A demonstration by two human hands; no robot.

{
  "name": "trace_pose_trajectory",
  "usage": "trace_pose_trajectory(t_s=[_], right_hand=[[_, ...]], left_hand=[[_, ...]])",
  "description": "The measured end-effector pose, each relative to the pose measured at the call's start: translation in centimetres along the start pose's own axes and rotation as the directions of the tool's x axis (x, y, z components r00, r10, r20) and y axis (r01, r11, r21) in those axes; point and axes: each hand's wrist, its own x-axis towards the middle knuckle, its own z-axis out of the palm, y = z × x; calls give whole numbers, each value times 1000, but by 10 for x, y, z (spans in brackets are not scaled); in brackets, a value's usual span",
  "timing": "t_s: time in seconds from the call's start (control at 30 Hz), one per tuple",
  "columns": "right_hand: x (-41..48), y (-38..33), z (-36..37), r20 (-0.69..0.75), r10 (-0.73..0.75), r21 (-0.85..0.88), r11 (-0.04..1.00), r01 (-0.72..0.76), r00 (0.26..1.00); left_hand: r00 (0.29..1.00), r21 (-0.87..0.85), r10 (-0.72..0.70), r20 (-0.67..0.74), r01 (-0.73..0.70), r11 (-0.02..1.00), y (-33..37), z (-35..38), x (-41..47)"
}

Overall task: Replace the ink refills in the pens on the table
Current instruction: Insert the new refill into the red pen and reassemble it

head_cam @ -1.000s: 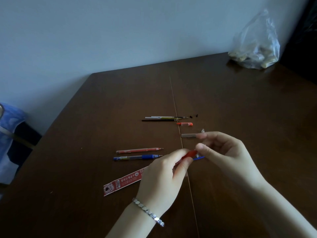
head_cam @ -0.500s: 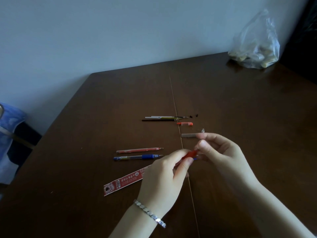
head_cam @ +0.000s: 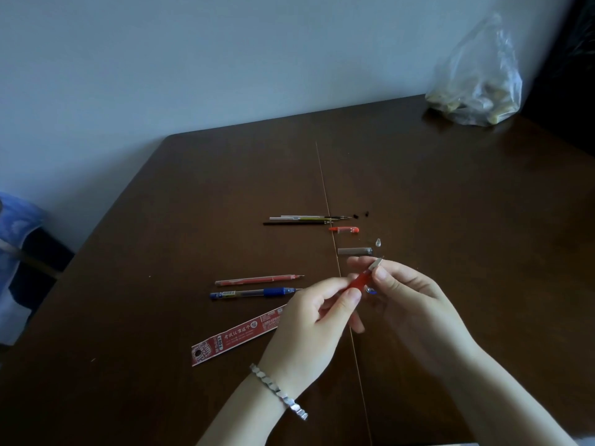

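Above the dark counter [head_cam: 450, 220], the left hand [head_cam: 309, 329] pinches the red pen [head_cam: 362, 280] at its lower end while the right hand [head_cam: 409, 300] is closed on its metal tip end. The pen slants up just right of the counter's centre seam [head_cam: 325, 194]. Left of that seam lie a blue pen [head_cam: 254, 293], a red refill [head_cam: 257, 279] and a red refill packet [head_cam: 235, 336].

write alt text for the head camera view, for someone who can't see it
Two hands, left hand and right hand, hold a red pen over a dark wooden table. A blue pen, loose refills and a red package lie nearby.
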Motion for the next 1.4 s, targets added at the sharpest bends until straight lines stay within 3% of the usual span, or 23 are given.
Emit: trace_pose_trajectory(t_s=[0.1, 0.2, 0.27, 0.4, 0.6, 0.73, 0.97, 1.07, 1.17, 1.27, 1.33, 1.4], right_hand=[[2, 2, -3, -48, 25, 37, 999, -23, 999], [1, -1, -3, 31, 36, 146, 988, -41, 999], [0, -4, -2, 49, 14, 124, 992, -20, 999], [3, -3, -1, -54, 29, 40, 999, -27, 998], [-2, -4, 3, 85, -29, 106, 994, 20, 996], [0, -2, -1, -16, 7, 80, 997, -6, 1000], [-1, -2, 2, -23, -7, 103, 995, 10, 1000], [0, -1, 10, -138, -19, 74, 997, 30, 990], [3, 0, 22, -268, 13, 103, 995, 15, 963], [12, -3, 34, -360, 17, 108, 994, 24, 933], [19, -5, 42, -375, 46, 133, 991, 5, 926], [29, -8, 47, -345, 83, 98, 994, -52, 935]], left_hand=[[1000, 2, 6, 11, -6, 1000, 0, 2, 0], [1000, 2, 4, 4, -4, 1000, 0, 3, 0], [1000, 5, 6, 9, -6, 1000, 0, 3, 0], [999, -10, 16, 34, -16, 1000, 0, 5, 1], [1000, -55, 16, 17, -15, 998, 0, 4, 1], [1000, -35, 24, 16, -23, 999, 1, 4, 0], [999, -172, -11, 30, 16, 985, 2, 2, 1], [999, -45, 30, -39, -31, 998, -1, 5, 3], [965, 228, 170, -199, -123, 966, -7, 8, 4], [885, 611, 407, -226, -197, 767, -11, 3, 12], [818, 765, 532, -219, -195, 614, -13, -2, 18], [803, 768, 541, -250, -176, 616, -12, -13, 21]])
